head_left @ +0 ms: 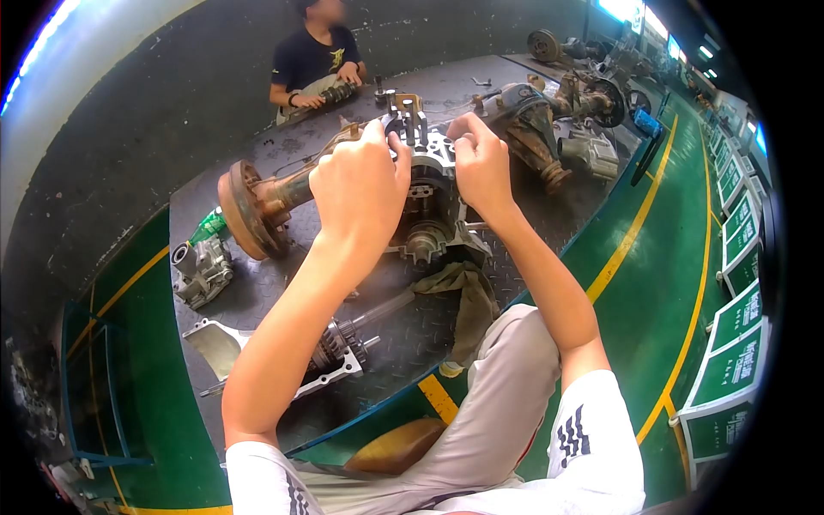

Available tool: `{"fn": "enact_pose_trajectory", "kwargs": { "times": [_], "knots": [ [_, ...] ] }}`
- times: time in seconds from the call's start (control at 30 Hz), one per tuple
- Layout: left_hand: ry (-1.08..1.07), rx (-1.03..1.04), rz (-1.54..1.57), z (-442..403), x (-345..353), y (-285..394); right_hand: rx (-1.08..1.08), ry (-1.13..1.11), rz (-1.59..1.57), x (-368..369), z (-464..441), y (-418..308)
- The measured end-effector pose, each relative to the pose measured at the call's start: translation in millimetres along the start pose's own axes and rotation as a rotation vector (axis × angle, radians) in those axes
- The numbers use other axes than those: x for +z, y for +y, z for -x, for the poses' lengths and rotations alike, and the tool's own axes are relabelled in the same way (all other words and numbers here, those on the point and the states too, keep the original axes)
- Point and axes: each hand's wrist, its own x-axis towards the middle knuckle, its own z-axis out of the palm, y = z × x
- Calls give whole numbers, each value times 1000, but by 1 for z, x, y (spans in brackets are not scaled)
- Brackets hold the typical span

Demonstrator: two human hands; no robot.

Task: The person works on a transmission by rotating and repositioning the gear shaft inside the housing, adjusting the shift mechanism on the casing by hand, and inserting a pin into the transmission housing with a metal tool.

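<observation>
A metal transmission housing [439,151] stands upright before me on the workbench, with a round opening and a toothed shaft end [424,245] showing on its near side. Several dark upright rods [409,124] rise from its top. My left hand [362,184] is at the top left of the housing, fingers curled; whatever they grip is hidden behind the hand. At the top right edge, my right hand [482,165] has its thumb and bent fingers closed against the housing. I cannot make out any part between them.
A rusty axle with a brake drum [245,210] lies left, near a green bottle [209,225] and a small casting [202,270]. Closer are an open casing with gears [330,348] and a rag [474,305]. Another person [316,64] handles a shaft across the bench.
</observation>
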Motion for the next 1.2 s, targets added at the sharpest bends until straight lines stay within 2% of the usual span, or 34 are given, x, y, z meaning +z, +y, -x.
{"fn": "enact_pose_trajectory", "kwargs": {
  "times": [0.13,0.23,0.43,0.5,0.57,0.63,0.67,0.73,0.93,1.2],
  "knots": [
    [1,-19,54,-2,-4,-7,1,1,-8,1,0,1],
    [-82,10,107,-4,-6,-10,0,0,1,0,0,2],
    [80,86,95,2,4,-3,-34,31,-2,3,0,4],
    [-12,-26,85,5,0,5,-28,29,-3,3,0,3],
    [-20,-7,72,4,-2,2,-18,27,-5,3,0,3],
    [-151,26,30,3,-7,1,-21,25,-3,2,0,3],
    [-151,25,31,7,-4,-3,-21,25,-2,2,1,3],
    [-112,195,-41,16,3,-13,-20,18,1,1,0,3],
    [-221,203,-48,15,-10,-18,-37,35,-15,2,1,2],
    [-121,291,-134,16,-8,-24,-31,20,8,1,1,5]
  ]
}}
